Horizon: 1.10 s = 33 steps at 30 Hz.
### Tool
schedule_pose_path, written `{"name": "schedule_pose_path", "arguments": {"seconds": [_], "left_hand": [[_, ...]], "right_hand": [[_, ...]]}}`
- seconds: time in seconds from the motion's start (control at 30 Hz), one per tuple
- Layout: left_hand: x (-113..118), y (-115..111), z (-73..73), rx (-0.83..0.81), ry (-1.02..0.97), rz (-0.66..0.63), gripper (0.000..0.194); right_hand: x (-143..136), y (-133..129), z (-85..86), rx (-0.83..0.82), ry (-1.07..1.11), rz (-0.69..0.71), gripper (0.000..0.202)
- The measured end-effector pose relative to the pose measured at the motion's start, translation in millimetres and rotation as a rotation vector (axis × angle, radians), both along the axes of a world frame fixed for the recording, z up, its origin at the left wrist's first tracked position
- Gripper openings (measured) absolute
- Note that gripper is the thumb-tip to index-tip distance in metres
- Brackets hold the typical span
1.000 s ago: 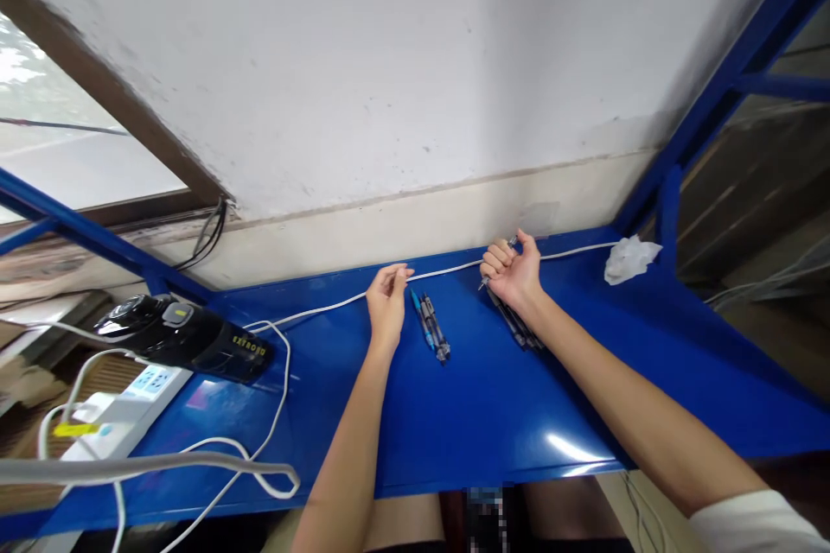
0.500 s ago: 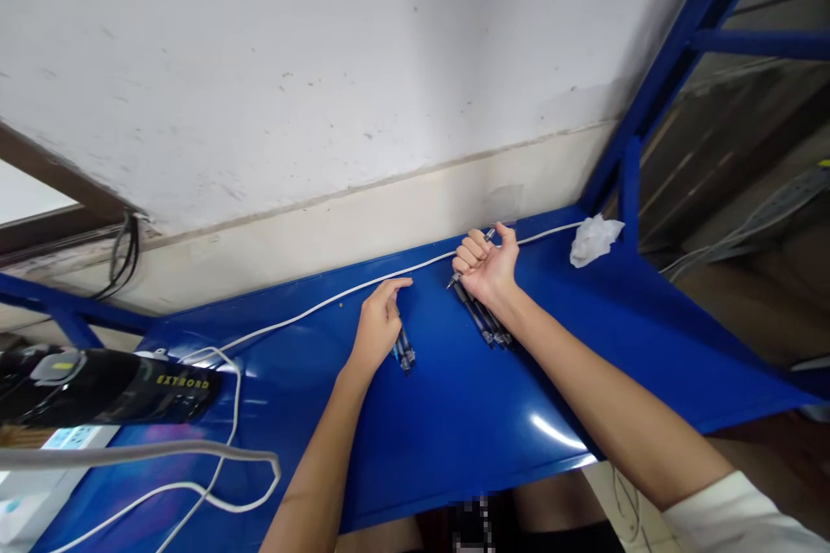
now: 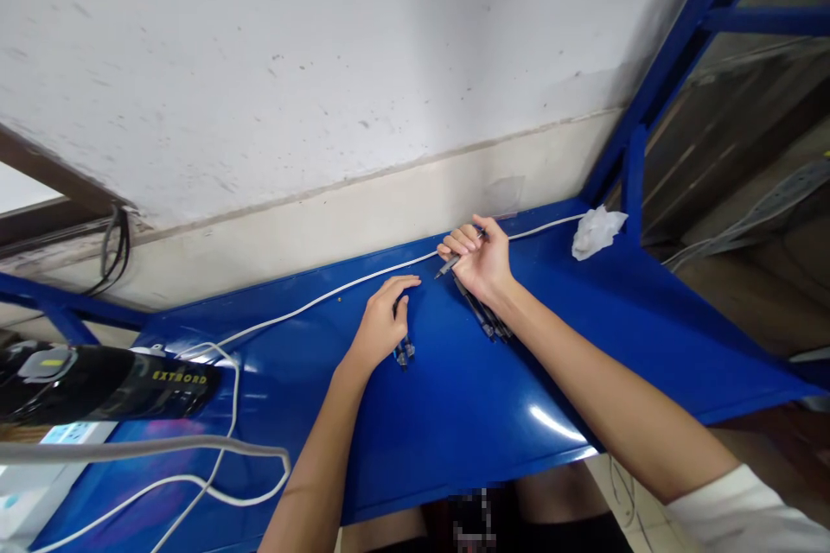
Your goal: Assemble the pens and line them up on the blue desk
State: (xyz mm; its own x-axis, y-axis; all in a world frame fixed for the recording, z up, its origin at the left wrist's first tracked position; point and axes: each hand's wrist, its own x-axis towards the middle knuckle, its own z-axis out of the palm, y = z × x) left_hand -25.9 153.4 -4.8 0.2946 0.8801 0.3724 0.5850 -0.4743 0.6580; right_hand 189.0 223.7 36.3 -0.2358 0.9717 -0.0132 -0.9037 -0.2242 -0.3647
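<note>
My right hand [image 3: 481, 261] is wrapped round a dark pen [image 3: 447, 266], its tip pointing down to the left just above the blue table [image 3: 454, 415]. Below that hand lie several dark pens [image 3: 488, 324] side by side, their upper parts hidden by the palm. To the left, my left hand [image 3: 384, 320] rests over a second, smaller bunch of pens [image 3: 403, 352]. Its fingers are stretched out to the right and its thumb stands apart from them. The palm hides the upper ends of these pens.
A white cable [image 3: 324, 301] runs along the back of the table below the wall. Crumpled white tissue [image 3: 596, 232] lies at the back right. On the left are a black bottle [image 3: 117, 384], a looping cable and a white power strip [image 3: 58, 475]. Blue frame bars [image 3: 632, 181] stand right.
My right hand has turned and shifted slightly left and up, with more of the held pen showing. My left thumb has come away from the fingers a little.
</note>
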Motion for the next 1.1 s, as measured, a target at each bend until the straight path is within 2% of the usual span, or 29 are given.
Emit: {"name": "schedule_pose_path", "arguments": {"seconds": [0.17, 0.33, 0.4, 0.5, 0.57, 0.63, 0.7, 0.77, 0.9, 1.0, 1.1], "left_hand": [[-2.8, -1.7, 2.3, -0.026, 0.017, -0.011, 0.046], [-5.2, -0.5, 0.9, -0.039, -0.025, -0.019, 0.048], [-6.2, 0.1, 2.2, -0.025, -0.058, 0.008, 0.043], [-9.9, 1.3, 7.1, 0.039, -0.148, 0.161, 0.030], [-13.2, 2.6, 10.2, 0.084, -0.263, 0.294, 0.027], [-15.9, 4.4, 11.3, 0.107, -0.408, 0.392, 0.026], [-17.5, 6.7, 9.5, 0.113, -0.524, 0.451, 0.026], [-18.0, 9.1, 5.7, 0.109, -0.591, 0.478, 0.027], [-18.0, 12.3, -1.3, 0.077, -0.644, 0.495, 0.029], [-17.8, 12.7, -2.7, 0.065, -0.664, 0.490, 0.029], [-17.7, 12.4, -2.2, 0.066, -0.663, 0.483, 0.029]], "right_hand": [[-8.8, 0.4, -4.8, -0.042, -0.157, -0.010, 0.018], [-18.9, -2.9, -8.4, 0.106, -0.366, -0.039, 0.026], [-21.1, -5.1, -9.4, 0.213, -0.481, -0.066, 0.032], [-19.7, -10.7, -9.8, 0.418, -0.704, -0.080, 0.047], [-16.4, -16.9, -8.9, 0.649, -0.962, -0.081, 0.051], [-13.8, -25.2, -7.3, 0.944, -1.276, -0.091, 0.044], [-14.1, -34.3, -6.0, 1.195, -1.537, -0.086, 0.037], [-17.5, -42.5, -5.4, 1.344, -1.699, -0.060, 0.040], [-26.2, -51.0, -5.6, 1.489, -1.813, 0.024, 0.061], [-29.5, -52.7, -5.8, 1.531, -1.815, 0.064, 0.068], [-32.0, -54.6, -6.9, 1.560, -1.845, 0.086, 0.085]]}}
